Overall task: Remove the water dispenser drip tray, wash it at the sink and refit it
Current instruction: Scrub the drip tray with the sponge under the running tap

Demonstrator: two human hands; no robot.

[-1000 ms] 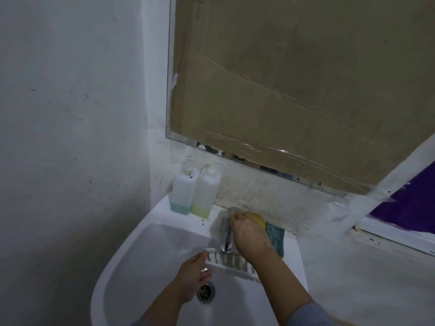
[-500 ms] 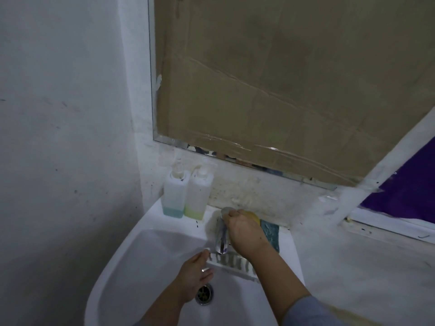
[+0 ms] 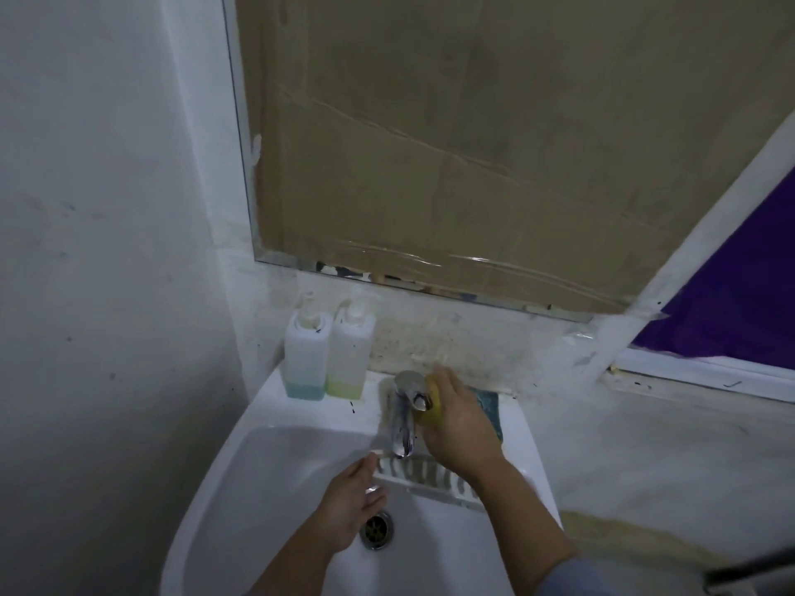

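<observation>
Right end of the drip tray [image 3: 423, 479] hidden behind the right forearm. Yellow sponge [image 3: 431, 404] mostly covered by the right hand [image 3: 462, 428], its fingers blurred. Teal cloth [image 3: 488, 408] at the sink's [image 3: 258, 466] back right corner half hidden. Sink front cut off at the bottom edge. Mirror [image 3: 301, 265] almost wholly behind cardboard [image 3: 494, 144]. Pump tops of the two bottles [image 3: 327, 359] too blurred to make out.

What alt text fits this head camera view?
A person's left hand holds a white slotted drip tray under the tap in a white sink, while the right hand picks up a yellow sponge.
</observation>
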